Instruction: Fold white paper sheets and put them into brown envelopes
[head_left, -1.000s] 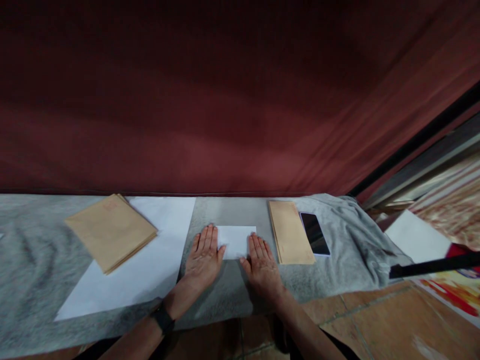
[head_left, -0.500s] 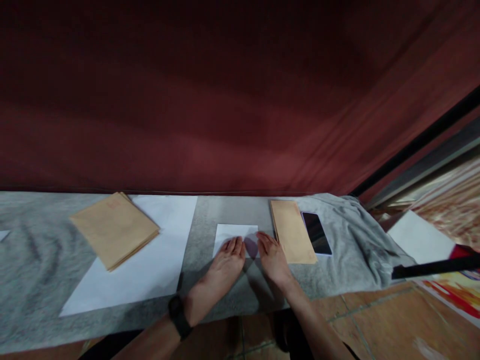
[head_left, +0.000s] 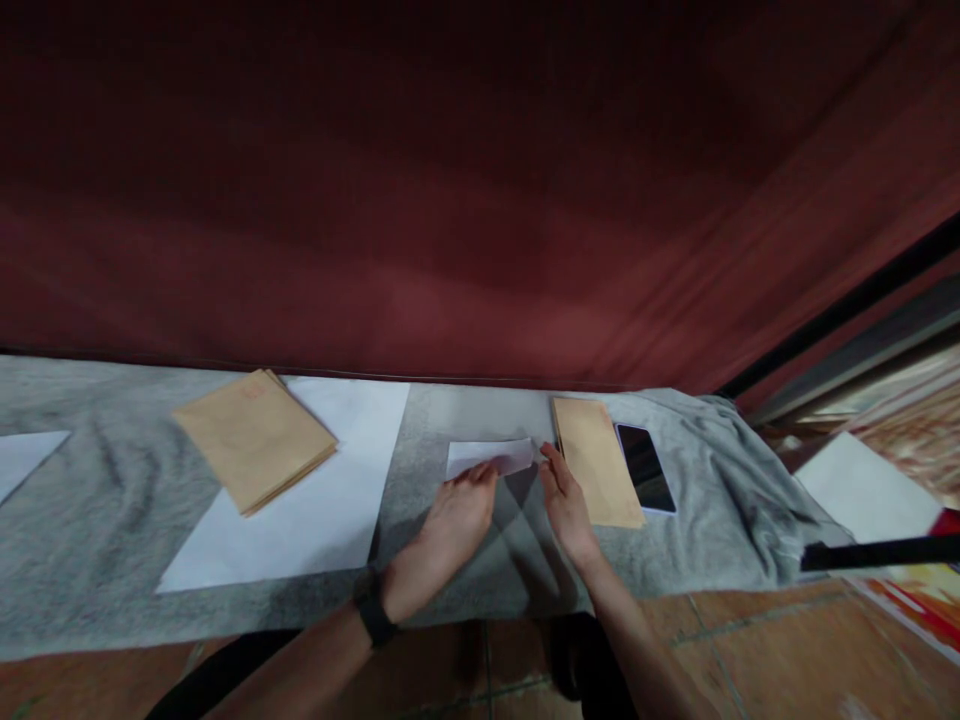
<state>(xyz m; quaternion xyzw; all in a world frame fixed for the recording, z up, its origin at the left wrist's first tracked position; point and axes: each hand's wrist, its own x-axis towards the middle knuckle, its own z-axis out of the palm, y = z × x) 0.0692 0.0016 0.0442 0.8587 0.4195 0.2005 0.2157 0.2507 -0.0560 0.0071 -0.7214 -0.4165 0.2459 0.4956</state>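
Note:
A small white paper (head_left: pixel 491 455) lies over the grey cloth in front of me, its lower right part lifted a little. My left hand (head_left: pixel 463 507), with a black band on the wrist, has its fingers closed on the paper's lower edge. Just right of the paper is my right hand (head_left: pixel 564 500), its fingers apart and nothing in them. Beside that hand lies a stack of narrow brown envelopes (head_left: pixel 598 465).
A dark-screened phone (head_left: pixel 646 470) lies right of the envelopes. To the left, brown envelopes (head_left: pixel 255 440) rest on a large white sheet (head_left: pixel 322 530). Another white sheet (head_left: pixel 26 455) is at the far left. A red curtain (head_left: pixel 450 250) hangs behind the grey cloth (head_left: pixel 112 540).
The small paper's lower edge has come up off the cloth with my left hand. My right hand has moved off the paper to its right. The view has shifted slightly.

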